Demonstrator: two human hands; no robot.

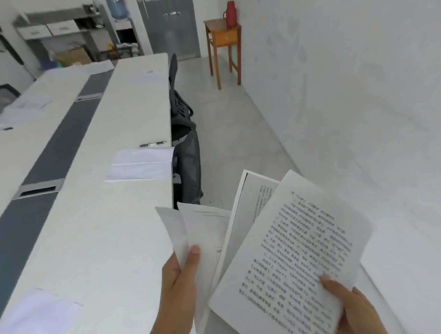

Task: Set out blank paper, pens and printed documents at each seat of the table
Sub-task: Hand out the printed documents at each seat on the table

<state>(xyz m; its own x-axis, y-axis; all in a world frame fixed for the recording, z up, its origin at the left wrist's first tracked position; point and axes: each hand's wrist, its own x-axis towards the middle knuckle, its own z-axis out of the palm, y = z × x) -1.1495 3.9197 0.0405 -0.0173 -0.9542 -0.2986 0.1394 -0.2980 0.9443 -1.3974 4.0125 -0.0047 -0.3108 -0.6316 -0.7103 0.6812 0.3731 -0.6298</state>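
Note:
My left hand (178,277) pinches a few loose sheets (204,225), thumb on top, beside the right edge of the long white table (103,235). My right hand (351,305) grips a printed document (294,252) covered in text, held over the floor to the right of the table. Another printed sheet (251,198) shows behind it. A paper set (141,164) lies at the seat ahead, with a black pen (152,144) just beyond it. More paper (31,319) lies at the near left seat.
Dark mesh chairs (188,153) are pushed in along the table's right edge. A grey strip with cable slots (49,159) runs down the table's middle. Papers (29,102) and pens (0,130) lie on the far left side. A wooden stand (224,38) carries a red flask (231,13).

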